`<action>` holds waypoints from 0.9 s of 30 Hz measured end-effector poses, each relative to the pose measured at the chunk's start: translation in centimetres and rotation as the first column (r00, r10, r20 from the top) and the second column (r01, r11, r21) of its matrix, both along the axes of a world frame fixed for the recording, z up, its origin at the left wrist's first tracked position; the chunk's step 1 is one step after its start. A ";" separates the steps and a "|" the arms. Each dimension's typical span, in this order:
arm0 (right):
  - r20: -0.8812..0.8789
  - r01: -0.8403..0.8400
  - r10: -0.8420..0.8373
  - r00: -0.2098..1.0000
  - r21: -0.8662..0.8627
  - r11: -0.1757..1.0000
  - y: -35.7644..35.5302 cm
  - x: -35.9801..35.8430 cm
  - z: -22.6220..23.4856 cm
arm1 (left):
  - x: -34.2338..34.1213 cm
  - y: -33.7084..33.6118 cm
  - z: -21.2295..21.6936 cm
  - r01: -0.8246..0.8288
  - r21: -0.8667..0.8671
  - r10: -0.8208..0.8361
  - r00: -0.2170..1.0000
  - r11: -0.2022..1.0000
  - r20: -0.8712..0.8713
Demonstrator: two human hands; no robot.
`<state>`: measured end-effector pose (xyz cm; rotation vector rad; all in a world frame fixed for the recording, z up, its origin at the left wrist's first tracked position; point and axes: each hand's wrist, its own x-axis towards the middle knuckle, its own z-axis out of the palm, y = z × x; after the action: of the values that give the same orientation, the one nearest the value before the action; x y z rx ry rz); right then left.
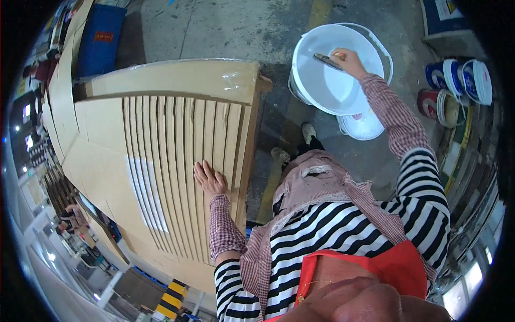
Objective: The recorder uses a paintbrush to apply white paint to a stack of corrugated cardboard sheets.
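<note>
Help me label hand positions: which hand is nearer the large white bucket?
Right. The right hand is over the mouth of the large white bucket, holding a flat tool; the left hand is well apart from it, resting on overlapping cardboard pieces.

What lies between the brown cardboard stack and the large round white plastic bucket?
In the head view, grey concrete floor separates the stack from the bucket.

Blue-and-white pails (468,83) stand at the right — a dark red pail (428,104) just beside them. A blue container (99,51) sits at upper left, a yellow-and-black striped panel (170,300) near the bottom edge.
</note>
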<state>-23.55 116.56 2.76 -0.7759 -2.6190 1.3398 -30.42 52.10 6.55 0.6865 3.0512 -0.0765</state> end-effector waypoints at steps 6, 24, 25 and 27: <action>0.186 0.011 -0.030 0.982 0.101 0.995 -0.9 -3.1 -8.5 | -0.3 -0.2 0.1 0.019 0.063 -0.017 0.999 0.998 -0.031; 0.296 0.141 0.004 0.955 -0.469 0.872 1.8 -0.1 -7.3 | -0.6 -0.3 -0.1 0.017 0.179 -0.009 0.999 0.984 -0.046; 0.301 0.080 0.063 0.952 -0.440 0.894 0.9 0.1 -8.3 | -0.8 -0.3 -0.2 0.019 0.162 -0.009 0.998 0.987 -0.061; 0.464 0.023 0.208 0.861 -0.443 0.896 -0.8 0.0 -10.1 | -1.0 -0.4 -0.5 0.009 0.247 0.008 0.998 0.969 -0.067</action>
<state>-23.55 115.73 -7.38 -1.2159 -2.7772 2.0442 -31.37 51.67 6.01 0.7081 3.1575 0.2930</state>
